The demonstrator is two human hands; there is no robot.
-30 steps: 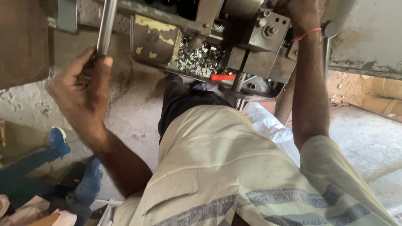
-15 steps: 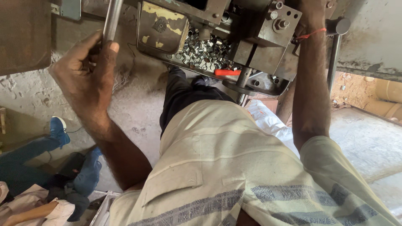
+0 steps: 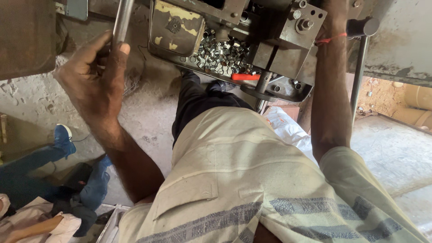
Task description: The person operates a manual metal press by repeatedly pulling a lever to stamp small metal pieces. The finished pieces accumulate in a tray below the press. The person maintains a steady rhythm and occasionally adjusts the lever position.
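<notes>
My left hand (image 3: 92, 76) is closed around a round steel lever bar (image 3: 121, 20) that runs up out of the top of the picture. My right arm reaches up beside the dark metal press head (image 3: 288, 40). A red thread circles its wrist, and my right hand (image 3: 335, 13) is cut off by the top edge, so its grip is hidden. Between my arms a tray (image 3: 175, 54) on the machine holds several small shiny metal rings (image 3: 220, 49). A red-handled piece (image 3: 245, 77) lies at the tray's front.
A thin vertical steel rod (image 3: 357, 81) stands right of my right arm. Another person sits low at the left, in blue jeans (image 3: 96, 184) and a blue shoe (image 3: 62, 137). A white bag (image 3: 288, 128) lies on the concrete floor by my leg.
The view has shifted a little, so the machine and tray sit higher in the picture. My left hand has stayed on the lever bar and my right arm is still raised.
</notes>
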